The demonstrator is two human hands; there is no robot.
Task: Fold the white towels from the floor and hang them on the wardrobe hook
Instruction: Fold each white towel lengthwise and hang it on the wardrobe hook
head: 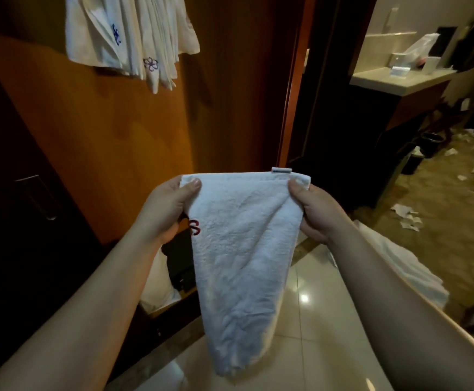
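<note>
Both hands (168, 210) (317, 213) pinch towel (244, 249) with small unreadable tag (281, 170).

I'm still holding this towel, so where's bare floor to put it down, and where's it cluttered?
Bare glossy tile lies below the held towel, between your forearms. A white heap borders it on the right. The carpet beyond is littered with paper scraps. The hanging towels crowd the wardrobe door up top.

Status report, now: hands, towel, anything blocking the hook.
Left hand and right hand each pinch a top corner of the towel. Towel hangs unfolded. Hung towels up left; hook itself out of sight.
</note>
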